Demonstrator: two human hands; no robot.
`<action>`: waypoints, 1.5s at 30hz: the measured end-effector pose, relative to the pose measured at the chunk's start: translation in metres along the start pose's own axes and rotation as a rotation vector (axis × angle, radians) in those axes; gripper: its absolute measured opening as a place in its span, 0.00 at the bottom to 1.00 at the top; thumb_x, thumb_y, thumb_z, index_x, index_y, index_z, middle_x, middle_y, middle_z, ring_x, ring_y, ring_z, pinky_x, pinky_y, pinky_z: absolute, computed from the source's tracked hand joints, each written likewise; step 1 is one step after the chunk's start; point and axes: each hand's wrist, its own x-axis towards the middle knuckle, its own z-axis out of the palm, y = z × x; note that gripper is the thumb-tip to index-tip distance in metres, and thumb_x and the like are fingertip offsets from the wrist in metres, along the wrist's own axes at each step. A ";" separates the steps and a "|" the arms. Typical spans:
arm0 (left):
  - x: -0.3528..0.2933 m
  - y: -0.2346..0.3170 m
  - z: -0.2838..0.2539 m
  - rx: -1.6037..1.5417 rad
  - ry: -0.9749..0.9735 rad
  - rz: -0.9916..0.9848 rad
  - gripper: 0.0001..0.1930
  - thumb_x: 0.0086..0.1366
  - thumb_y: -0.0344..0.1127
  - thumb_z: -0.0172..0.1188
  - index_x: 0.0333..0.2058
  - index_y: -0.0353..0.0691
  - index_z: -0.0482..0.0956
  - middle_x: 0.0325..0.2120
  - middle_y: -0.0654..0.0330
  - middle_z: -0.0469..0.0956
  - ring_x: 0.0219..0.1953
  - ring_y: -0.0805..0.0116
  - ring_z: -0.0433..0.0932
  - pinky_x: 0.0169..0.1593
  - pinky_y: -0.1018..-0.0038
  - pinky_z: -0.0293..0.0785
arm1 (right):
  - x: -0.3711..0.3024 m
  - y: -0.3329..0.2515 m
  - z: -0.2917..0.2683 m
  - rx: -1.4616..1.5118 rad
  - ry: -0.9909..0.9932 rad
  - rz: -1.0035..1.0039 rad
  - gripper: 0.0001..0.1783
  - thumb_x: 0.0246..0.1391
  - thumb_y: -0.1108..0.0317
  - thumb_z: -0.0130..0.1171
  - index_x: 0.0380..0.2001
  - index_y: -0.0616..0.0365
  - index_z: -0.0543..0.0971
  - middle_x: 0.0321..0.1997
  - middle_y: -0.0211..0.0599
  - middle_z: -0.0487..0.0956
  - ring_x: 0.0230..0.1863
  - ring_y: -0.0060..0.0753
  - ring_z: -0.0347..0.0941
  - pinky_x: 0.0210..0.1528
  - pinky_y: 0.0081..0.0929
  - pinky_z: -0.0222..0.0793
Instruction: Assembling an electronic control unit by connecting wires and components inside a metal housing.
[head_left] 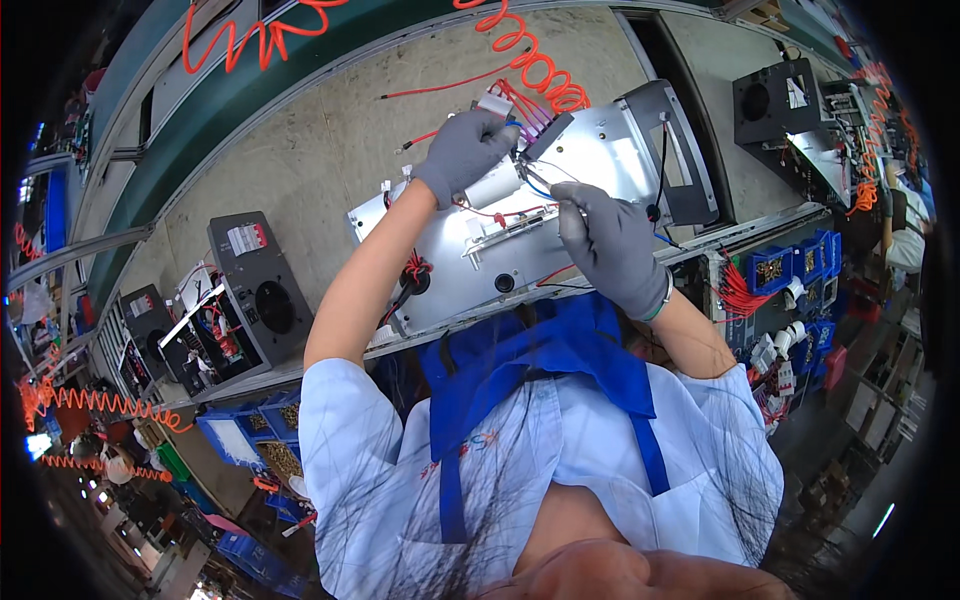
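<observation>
A bare sheet-metal chassis [450,260] lies in front of me, with wires and parts fixed on it. My left hand [468,155], in a grey glove, is closed at a silver cylindrical part [495,185], its fingertips beside a blue wire. What those fingertips pinch is hidden. My right hand [612,250], also gloved, is closed around a thin metal tool [538,180] pointing up-left toward the left fingertips. Most of this tool is covered by the glove. Purple and red wires [530,115] rise beside a dark grey block [550,137] just beyond my hands.
Grey housings with fans stand at the left [258,290] and far right [775,105]. Orange coiled hoses [535,65] hang over the far side. Blue bins of small parts flank me at left [265,425] and right [770,268], with red wire bundles [738,290] near the right ones.
</observation>
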 end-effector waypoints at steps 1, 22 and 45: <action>0.001 -0.002 0.000 -0.002 0.020 0.025 0.18 0.60 0.47 0.59 0.30 0.34 0.82 0.18 0.55 0.75 0.21 0.65 0.71 0.31 0.68 0.69 | -0.002 0.001 0.002 -0.028 0.000 0.007 0.14 0.54 0.73 0.58 0.44 0.60 0.72 0.31 0.38 0.80 0.22 0.35 0.77 0.25 0.31 0.70; -0.001 0.003 0.002 -0.038 0.039 0.047 0.19 0.61 0.47 0.59 0.24 0.34 0.79 0.16 0.56 0.73 0.20 0.68 0.70 0.29 0.69 0.68 | -0.007 -0.004 0.010 -0.065 -0.071 -0.032 0.16 0.53 0.70 0.60 0.45 0.59 0.74 0.35 0.40 0.81 0.28 0.34 0.79 0.28 0.31 0.72; -0.002 0.009 -0.001 -0.060 0.016 -0.002 0.18 0.60 0.46 0.60 0.28 0.33 0.82 0.18 0.55 0.75 0.22 0.67 0.72 0.31 0.69 0.70 | 0.036 0.008 0.003 0.062 0.083 0.068 0.08 0.56 0.71 0.57 0.40 0.58 0.74 0.19 0.39 0.76 0.17 0.38 0.74 0.19 0.33 0.66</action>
